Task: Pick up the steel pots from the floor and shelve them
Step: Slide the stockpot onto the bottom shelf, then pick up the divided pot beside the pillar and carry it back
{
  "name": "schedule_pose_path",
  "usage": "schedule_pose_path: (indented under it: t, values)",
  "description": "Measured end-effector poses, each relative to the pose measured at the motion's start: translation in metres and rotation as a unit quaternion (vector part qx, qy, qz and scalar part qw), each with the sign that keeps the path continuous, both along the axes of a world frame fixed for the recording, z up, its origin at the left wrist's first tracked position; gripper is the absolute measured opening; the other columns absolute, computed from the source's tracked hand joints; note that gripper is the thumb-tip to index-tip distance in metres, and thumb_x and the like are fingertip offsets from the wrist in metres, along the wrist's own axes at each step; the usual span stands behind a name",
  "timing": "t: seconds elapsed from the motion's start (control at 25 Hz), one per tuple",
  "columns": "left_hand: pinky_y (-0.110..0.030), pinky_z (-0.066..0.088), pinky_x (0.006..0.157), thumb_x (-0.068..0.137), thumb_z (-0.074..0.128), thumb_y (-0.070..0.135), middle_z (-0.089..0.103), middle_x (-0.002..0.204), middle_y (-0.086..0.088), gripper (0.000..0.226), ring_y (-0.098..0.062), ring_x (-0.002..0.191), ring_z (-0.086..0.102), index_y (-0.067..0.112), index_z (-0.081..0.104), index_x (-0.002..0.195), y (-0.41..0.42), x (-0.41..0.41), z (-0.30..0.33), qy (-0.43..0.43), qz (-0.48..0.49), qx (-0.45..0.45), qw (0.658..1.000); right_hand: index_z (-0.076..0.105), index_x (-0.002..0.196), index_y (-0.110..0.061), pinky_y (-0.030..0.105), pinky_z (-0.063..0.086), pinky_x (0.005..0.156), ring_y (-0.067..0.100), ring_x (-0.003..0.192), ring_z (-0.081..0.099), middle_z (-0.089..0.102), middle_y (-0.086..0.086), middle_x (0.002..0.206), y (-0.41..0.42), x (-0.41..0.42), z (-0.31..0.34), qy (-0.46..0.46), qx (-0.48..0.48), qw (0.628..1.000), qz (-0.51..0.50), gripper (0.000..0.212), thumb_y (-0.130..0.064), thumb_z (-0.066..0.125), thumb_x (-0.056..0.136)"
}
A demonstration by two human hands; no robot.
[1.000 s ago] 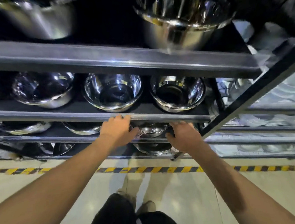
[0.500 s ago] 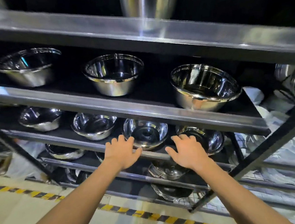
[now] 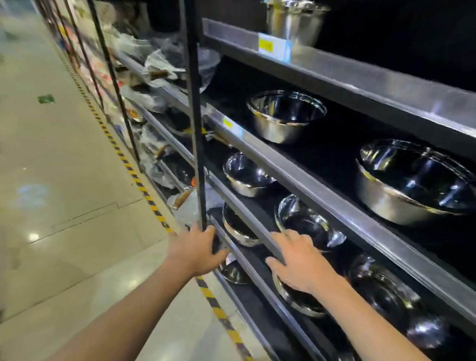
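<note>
While steel pots (image 3: 287,113) sit shelved, left hand (image 3: 196,250) and right hand (image 3: 300,263) rest spread on rails

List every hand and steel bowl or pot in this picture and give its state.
Left hand: empty, fingers spread.
Right hand: empty, fingers spread at the shelf rail.
Large steel bowl: upright, shelved.
Middle steel bowl: upright, shelved.
Steel pot: upright, top shelf.
</note>
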State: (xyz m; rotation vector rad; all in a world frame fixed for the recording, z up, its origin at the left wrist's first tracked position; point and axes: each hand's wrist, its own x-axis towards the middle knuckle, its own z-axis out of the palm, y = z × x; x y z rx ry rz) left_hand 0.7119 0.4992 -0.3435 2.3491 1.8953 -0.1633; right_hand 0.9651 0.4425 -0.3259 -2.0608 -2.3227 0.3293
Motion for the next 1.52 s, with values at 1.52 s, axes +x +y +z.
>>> schedule_pose_path:
  t: [1.52]
  values:
    - [-0.044, 0.040, 0.078, 0.088, 0.041, 0.070, 0.059, 0.121, -0.014, 0.064, -0.037, 0.110, 0.056, 0.022, 0.051, 0.129, -0.065, -0.673, -0.048, -0.039, 0.758, -0.035, 0.650, 0.042, 0.144, -0.021, 0.054, 0.043, 0.104, 0.044, 0.130, 0.041, 0.047, 0.018, 0.143, 0.279, -0.923, -0.030, -0.103, -0.010, 0.687, 0.719, 0.056, -0.049, 0.047, 0.096]
